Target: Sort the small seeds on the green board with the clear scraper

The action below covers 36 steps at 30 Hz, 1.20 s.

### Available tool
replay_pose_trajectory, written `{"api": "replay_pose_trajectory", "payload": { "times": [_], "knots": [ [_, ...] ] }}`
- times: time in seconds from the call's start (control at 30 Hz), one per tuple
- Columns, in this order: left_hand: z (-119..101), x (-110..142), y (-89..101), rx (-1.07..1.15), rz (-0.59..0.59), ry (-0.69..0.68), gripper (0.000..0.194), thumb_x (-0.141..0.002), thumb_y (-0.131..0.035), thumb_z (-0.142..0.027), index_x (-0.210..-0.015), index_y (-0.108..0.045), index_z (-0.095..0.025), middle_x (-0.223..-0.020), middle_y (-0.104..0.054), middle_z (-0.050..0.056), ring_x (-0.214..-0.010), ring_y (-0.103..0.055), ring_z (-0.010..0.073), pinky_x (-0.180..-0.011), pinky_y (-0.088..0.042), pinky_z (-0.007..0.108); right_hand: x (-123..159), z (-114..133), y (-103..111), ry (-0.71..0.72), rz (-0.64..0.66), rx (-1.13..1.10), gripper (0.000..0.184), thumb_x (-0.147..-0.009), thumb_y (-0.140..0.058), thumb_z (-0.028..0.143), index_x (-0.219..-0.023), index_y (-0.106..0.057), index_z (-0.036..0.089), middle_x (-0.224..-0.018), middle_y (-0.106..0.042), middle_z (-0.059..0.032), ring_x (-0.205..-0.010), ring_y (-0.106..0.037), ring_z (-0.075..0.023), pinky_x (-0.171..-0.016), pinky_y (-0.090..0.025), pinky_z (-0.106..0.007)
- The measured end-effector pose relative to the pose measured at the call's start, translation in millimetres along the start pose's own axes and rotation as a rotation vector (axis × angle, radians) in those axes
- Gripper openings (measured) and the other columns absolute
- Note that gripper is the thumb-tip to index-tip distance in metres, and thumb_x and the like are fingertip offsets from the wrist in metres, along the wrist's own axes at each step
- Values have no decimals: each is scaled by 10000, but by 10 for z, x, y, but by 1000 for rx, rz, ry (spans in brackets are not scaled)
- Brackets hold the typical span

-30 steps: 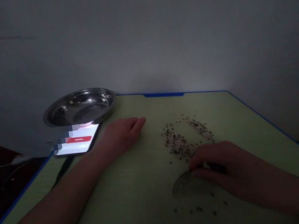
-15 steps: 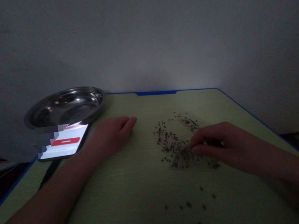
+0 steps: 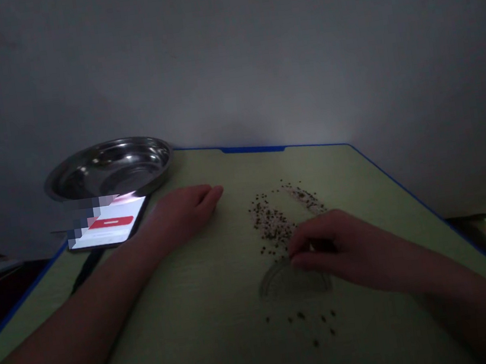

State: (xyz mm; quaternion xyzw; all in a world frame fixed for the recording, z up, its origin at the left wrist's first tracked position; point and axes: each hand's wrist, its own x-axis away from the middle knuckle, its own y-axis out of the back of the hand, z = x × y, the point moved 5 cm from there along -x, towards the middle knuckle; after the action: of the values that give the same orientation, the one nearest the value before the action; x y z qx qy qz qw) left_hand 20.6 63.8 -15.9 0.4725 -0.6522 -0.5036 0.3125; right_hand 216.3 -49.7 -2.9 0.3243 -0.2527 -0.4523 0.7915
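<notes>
My right hand pinches the top of a clear semicircular protractor between thumb and fingertips. The protractor's straight edge faces me on the table. Just beyond it lies a spread mix of pale grains and dark seeds. A second strip of the same mix runs off to the right, behind my hand. Several dark seeds sit apart, nearer to me. My left hand rests on the table with its fingers curled in and the thumb alongside; nothing shows in it.
A wide steel basin stands at the table's far left corner. In front of it a phone with a lit screen is propped beside my left forearm. The pale green table has a blue edge and meets a grey wall.
My right hand has moved left and slightly towards me with the protractor, off the near part of the grain mix. The left hand stays in place. The view has shifted slightly.
</notes>
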Motion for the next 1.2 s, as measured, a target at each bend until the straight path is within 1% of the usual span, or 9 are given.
{"api": "replay_pose_trajectory", "payload": {
  "times": [0.13, 0.23, 0.33, 0.53, 0.7, 0.8, 0.93, 1.13, 1.2],
  "knots": [
    [6, -13, -11, -2, 6, -8, 539, -870, -251, -566, -767, -641, -209, -776, -678, 45, -675, -583, 191, -578, -360, 288, -89, 135, -101, 104, -29, 31, 99, -832, -585, 228, -809, -677, 201, -676, -628, 48, -586, -519, -66, -547, -370, -182],
    [11, -12, -10, -3, 13, -8, 543, -869, -246, -574, -772, -641, -214, -782, -681, 47, -681, -589, 196, -588, -373, 296, -49, 200, -151, 145, 18, 39, 95, -824, -589, 203, -812, -683, 201, -698, -642, 47, -607, -531, -66, -566, -374, -182],
    [11, -3, -2, 6, 8, -16, 549, -868, -241, -577, -793, -649, -217, -797, -684, 50, -696, -595, 202, -605, -387, 301, 76, 127, -83, 76, 11, 11, 105, -834, -578, 219, -814, -680, 203, -702, -640, 45, -616, -532, -76, -566, -381, -195],
    [-2, 4, 4, 16, 12, -36, 551, -869, -236, -560, -845, -662, -211, -821, -683, 61, -721, -600, 210, -625, -399, 303, 324, -207, 34, -115, -155, 37, 150, -857, -539, 241, -786, -658, 183, -702, -619, 16, -633, -521, -111, -566, -385, -236],
    [3, 11, 12, 19, 12, -24, 556, -864, -234, -565, -882, -665, -215, -852, -686, 65, -754, -607, 220, -659, -408, 312, 404, -143, -109, -127, -121, -1, 139, -849, -549, 250, -783, -656, 190, -715, -622, 13, -649, -529, -117, -577, -391, -237],
    [5, 17, 17, 31, 15, -22, 566, -861, -226, -573, -881, -662, -213, -863, -686, 65, -765, -610, 226, -670, -412, 319, 436, -145, -21, -128, -185, -5, 150, -852, -540, 266, -775, -645, 192, -689, -597, 16, -629, -509, -116, -559, -381, -237],
    [7, 15, 15, 27, 28, -23, 551, -863, -231, -559, -837, -647, -200, -869, -683, 73, -766, -611, 228, -660, -411, 321, 453, -313, 98, -176, -304, 5, 176, -854, -529, 290, -762, -629, 178, -670, -581, 4, -611, -493, -123, -553, -375, -253],
    [11, 14, 11, 30, 7, -52, 552, -864, -224, -569, -841, -646, -214, -863, -686, 74, -771, -611, 226, -671, -411, 325, 505, -255, -57, -186, -230, -35, 168, -847, -531, 289, -776, -637, 179, -706, -617, -9, -645, -539, -136, -587, -418, -269],
    [19, 14, 6, 24, -1, -52, 564, -860, -220, -583, -852, -649, -219, -876, -689, 77, -772, -612, 229, -664, -409, 324, 615, -217, -31, -200, -275, -54, 165, -845, -536, 301, -780, -636, 186, -719, -630, -14, -665, -558, -145, -599, -438, -276]
  ]
}}
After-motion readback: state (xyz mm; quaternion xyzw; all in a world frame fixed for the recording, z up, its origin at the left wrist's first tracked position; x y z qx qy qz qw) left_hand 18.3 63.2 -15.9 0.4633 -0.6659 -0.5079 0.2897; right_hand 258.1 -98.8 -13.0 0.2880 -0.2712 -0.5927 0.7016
